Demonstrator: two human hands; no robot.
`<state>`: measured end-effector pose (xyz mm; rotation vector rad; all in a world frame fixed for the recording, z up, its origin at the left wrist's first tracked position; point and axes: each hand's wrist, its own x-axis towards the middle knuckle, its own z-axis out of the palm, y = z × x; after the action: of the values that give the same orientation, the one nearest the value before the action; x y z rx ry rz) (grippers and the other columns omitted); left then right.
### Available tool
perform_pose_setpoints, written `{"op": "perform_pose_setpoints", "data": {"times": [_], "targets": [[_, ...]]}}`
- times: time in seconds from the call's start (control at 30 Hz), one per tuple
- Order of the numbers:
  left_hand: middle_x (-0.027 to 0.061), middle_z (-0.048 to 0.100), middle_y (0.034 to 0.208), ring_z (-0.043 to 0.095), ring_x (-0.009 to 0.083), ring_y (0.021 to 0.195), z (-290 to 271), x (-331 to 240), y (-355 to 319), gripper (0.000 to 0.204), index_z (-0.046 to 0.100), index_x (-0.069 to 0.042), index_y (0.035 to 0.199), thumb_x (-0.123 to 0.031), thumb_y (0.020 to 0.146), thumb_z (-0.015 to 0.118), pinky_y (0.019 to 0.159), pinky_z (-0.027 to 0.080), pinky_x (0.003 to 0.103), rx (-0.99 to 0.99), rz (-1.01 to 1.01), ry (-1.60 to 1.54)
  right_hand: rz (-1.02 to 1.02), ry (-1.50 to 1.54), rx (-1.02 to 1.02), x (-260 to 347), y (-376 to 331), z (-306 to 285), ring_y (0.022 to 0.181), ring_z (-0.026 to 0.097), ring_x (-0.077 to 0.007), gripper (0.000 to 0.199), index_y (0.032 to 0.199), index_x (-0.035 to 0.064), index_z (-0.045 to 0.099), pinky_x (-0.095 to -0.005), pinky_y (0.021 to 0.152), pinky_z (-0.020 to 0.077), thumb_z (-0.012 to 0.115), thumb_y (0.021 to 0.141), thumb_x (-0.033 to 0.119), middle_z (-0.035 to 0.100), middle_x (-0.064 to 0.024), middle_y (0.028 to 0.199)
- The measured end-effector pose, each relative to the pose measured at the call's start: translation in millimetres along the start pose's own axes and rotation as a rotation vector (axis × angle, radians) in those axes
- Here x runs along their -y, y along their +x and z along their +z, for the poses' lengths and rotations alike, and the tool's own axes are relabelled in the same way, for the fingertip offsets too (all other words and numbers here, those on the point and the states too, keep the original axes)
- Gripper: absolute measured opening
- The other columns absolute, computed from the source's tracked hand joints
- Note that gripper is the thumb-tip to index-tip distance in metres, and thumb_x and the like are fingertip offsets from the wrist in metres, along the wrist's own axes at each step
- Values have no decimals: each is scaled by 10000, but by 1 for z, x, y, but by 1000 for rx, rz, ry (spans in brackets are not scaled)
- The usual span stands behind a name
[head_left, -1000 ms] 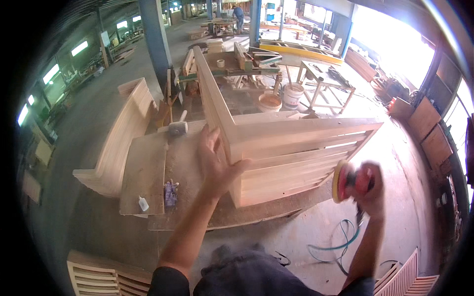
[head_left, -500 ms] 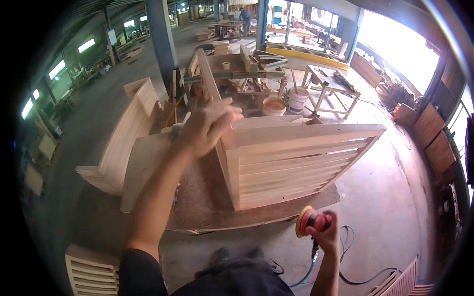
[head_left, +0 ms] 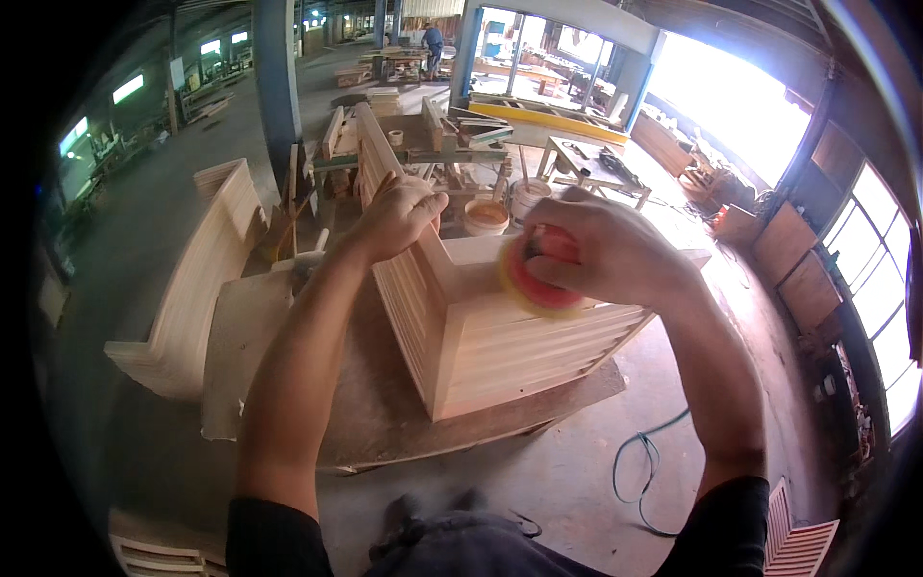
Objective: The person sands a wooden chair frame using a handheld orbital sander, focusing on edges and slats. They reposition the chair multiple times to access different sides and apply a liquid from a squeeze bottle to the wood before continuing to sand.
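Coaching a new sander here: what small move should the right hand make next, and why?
Probably slide the sander along the slatted frame's top rail. The right hand already has its pad at that rail, and the left hand grips the frame's upper edge to steady it.

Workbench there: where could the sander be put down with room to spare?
The board left of the slatted frame lies bare. So does the bench strip in front of the frame. Behind the left hand, buckets and timber crowd together. The right hand holds the sander on the frame.
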<state>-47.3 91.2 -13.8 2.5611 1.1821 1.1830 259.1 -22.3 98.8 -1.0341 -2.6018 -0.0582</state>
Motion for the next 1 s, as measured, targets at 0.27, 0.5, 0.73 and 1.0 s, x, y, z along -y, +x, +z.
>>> {"op": "perform_pose_setpoints", "data": {"times": [0.27, 0.5, 0.73, 1.0], "targets": [[174, 707, 914, 627, 385, 958, 4, 28, 4, 412, 721, -21, 860, -325, 1069, 536, 1007, 424, 458, 20, 166, -50, -159, 39, 179, 50, 77, 27, 978, 714, -366, 460, 1145, 105, 682, -469, 890, 552, 801, 834, 422, 729, -143, 1016], [175, 671, 775, 630, 384, 909, -1, -6, 6, 519, 686, -36, 731, -375, 1080, 504, 928, 455, 459, 8, -23, -81, -53, 28, 173, 9, 48, 13, 913, 720, -345, 441, 1037, 86, 664, -468, 816, 568, 787, 833, 458, 729, -124, 939], [164, 640, 709, 643, 344, 822, -8, -1, 3, 631, 674, -42, 664, -486, 1077, 499, 856, 474, 464, 16, -77, -112, 416, -183, -310, -27, -48, 0, 912, 722, -325, 490, 1159, 112, 675, -425, 845, 583, 879, 777, 340, 715, -127, 986], [131, 618, 579, 656, 291, 628, 3, -59, 14, 959, 670, -27, 613, -854, 982, 352, 699, 516, 431, 385, -117, 75, 319, 312, -995, 64, -139, 186, 1033, 635, -297, 604, 1184, 70, 610, -430, 926, 515, 975, 717, 185, 645, -121, 1127]]}}
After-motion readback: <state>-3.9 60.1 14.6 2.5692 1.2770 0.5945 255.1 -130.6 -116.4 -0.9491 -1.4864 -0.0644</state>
